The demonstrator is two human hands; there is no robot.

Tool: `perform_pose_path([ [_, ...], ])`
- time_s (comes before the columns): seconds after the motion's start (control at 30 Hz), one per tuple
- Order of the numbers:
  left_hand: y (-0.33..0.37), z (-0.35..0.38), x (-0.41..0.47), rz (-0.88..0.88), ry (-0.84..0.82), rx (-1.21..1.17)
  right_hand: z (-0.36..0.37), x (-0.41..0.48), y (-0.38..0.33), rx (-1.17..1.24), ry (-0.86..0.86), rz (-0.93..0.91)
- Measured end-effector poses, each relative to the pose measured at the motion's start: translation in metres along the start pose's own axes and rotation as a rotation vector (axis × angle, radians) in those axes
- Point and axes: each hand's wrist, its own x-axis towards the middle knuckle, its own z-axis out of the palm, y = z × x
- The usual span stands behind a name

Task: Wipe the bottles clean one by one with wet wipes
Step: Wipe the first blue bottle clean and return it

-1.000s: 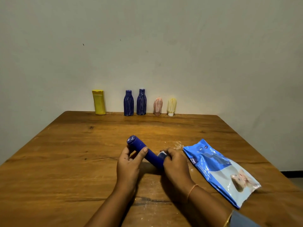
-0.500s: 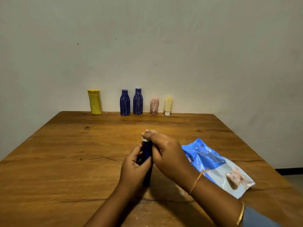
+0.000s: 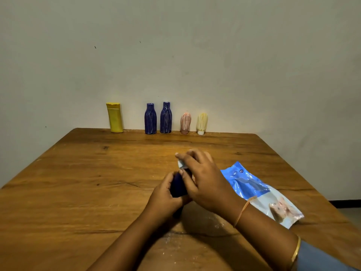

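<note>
One bottle is being worked on: the dark blue bottle [image 3: 176,185], just left of the wipes pack [image 3: 259,192]. A second ago it lay slanted between the hands with its cap pointing away from the pack. It now stands nearly upright over the table [image 3: 97,182], though I cannot tell whether its base touches the wood. The left hand [image 3: 164,196] grips the lower body with its fingers curled round it. The right hand [image 3: 207,182] was at the end nearest the pack and has climbed to the top. It is closed over the neck, pinching a wet wipe [image 3: 180,164] whose white edge shows under the fingers. Over the last half second that hold has barely altered. I judge the wiping has moved to the cap end, so this bottle is likely close to done. Well beyond the pack, by the wall, stand a yellow bottle [image 3: 114,118], a blue bottle [image 3: 150,119], a second blue bottle [image 3: 166,117], a pink bottle [image 3: 185,123] and a cream bottle [image 3: 202,123]. Most are streaked white and seem not yet wiped
</note>
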Motion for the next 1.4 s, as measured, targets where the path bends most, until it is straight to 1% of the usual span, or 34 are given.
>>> perform_pose_path([
  [0.07,-0.001,-0.001,0.001,0.0,-0.039,0.114,-0.007,0.004,0.006,0.137,-0.067,0.148],
  [0.1,0.0,-0.002,0.002,0.011,-0.061,0.179,-0.012,0.005,0.009,0.217,-0.09,0.188],
  [0.13,0.004,-0.004,0.004,0.021,-0.087,0.217,-0.016,0.004,0.01,0.268,-0.083,0.179],
  [0.17,0.007,-0.007,0.006,0.02,-0.121,0.235,-0.021,0.001,0.011,0.265,-0.056,0.122],
  [0.23,0.017,-0.016,0.011,-0.002,-0.236,0.29,-0.03,-0.006,0.012,0.09,-0.041,-0.066],
  [0.3,0.031,-0.024,0.013,-0.042,-0.383,0.347,-0.035,-0.013,0.017,-0.184,-0.061,-0.286],
  [0.33,0.038,-0.027,0.013,-0.043,-0.419,0.393,-0.036,-0.014,0.021,-0.305,-0.074,-0.366],
  [0.37,0.043,-0.029,0.015,-0.028,-0.41,0.469,-0.036,-0.015,0.023,-0.38,-0.084,-0.404],
  [0.4,0.047,-0.031,0.017,0.0,-0.368,0.572,-0.036,-0.014,0.025,-0.403,-0.096,-0.399],
  [0.47,0.056,-0.03,0.018,0.065,-0.259,0.783,-0.033,-0.011,0.026,-0.322,-0.115,-0.301],
  [0.57,0.063,-0.027,0.016,0.223,-0.097,1.04,-0.034,-0.001,0.02,0.002,-0.155,-0.022],
  [0.63,0.064,-0.024,0.013,0.327,-0.031,1.151,-0.036,0.005,0.02,0.217,-0.153,0.132],
  [0.67,0.062,-0.023,0.012,0.362,-0.009,1.169,-0.036,0.006,0.02,0.258,-0.13,0.154],
  [0.7,0.061,-0.021,0.011,0.368,-0.004,1.157,-0.037,0.004,0.018,0.246,-0.106,0.129],
  [0.73,0.062,-0.022,0.012,0.333,-0.033,1.105,-0.037,0.002,0.016,0.181,-0.077,0.058],
  [0.77,0.063,-0.023,0.014,0.259,-0.098,1.009,-0.037,-0.001,0.013,0.083,-0.065,-0.048],
  [0.83,0.068,-0.029,0.017,0.052,-0.305,0.786,-0.035,-0.007,0.012,-0.143,-0.06,-0.298],
  [0.87,0.069,-0.031,0.018,-0.036,-0.399,0.712,-0.034,-0.009,0.013,-0.226,-0.062,-0.395],
  [0.9,0.067,-0.032,0.018,-0.08,-0.449,0.666,-0.033,-0.01,0.016,-0.274,-0.068,-0.454],
  [0.93,0.063,-0.031,0.019,-0.079,-0.444,0.658,-0.031,-0.01,0.018,-0.283,-0.079,-0.466],
  [0.97,0.059,-0.029,0.019,-0.045,-0.385,0.695,-0.029,-0.01,0.019,-0.258,-0.093,-0.428],
  [1.0,0.054,-0.028,0.02,0.021,-0.289,0.788,-0.028,-0.009,0.019,-0.185,-0.113,-0.351],
  [1.07,0.044,-0.026,0.021,0.215,-0.072,1.045,-0.026,-0.009,0.016,0.076,-0.164,-0.146],
  [1.1,0.041,-0.026,0.021,0.298,0.0,1.124,-0.024,-0.008,0.016,0.204,-0.193,-0.053],
  [1.13,0.038,-0.025,0.021,0.331,0.021,1.159,-0.023,-0.008,0.017,0.279,-0.212,0.019],
  [1.17,0.038,-0.026,0.02,0.314,-0.005,1.163,-0.022,-0.008,0.017,0.29,-0.224,0.048],
  [1.2,0.038,-0.027,0.019,0.266,-0.062,1.132,-0.023,-0.01,0.016,0.238,-0.229,0.026],
  [1.23,0.04,-0.028,0.018,0.202,-0.141,1.085,-0.023,-0.012,0.017,0.114,-0.217,-0.048],
  [1.3,0.046,-0.033,0.018,0.086,-0.32,0.995,-0.019,-0.016,0.022,-0.238,-0.192,-0.26],
  [1.33,0.049,-0.034,0.018,0.066,-0.375,0.954,-0.017,-0.018,0.024,-0.358,-0.184,-0.345],
  [1.37,0.051,-0.035,0.019,0.073,-0.386,0.921,-0.015,-0.019,0.026,-0.418,-0.186,-0.404],
  [1.4,0.051,-0.035,0.02,0.095,-0.353,0.899,-0.014,-0.019,0.027,-0.434,-0.188,-0.432],
])
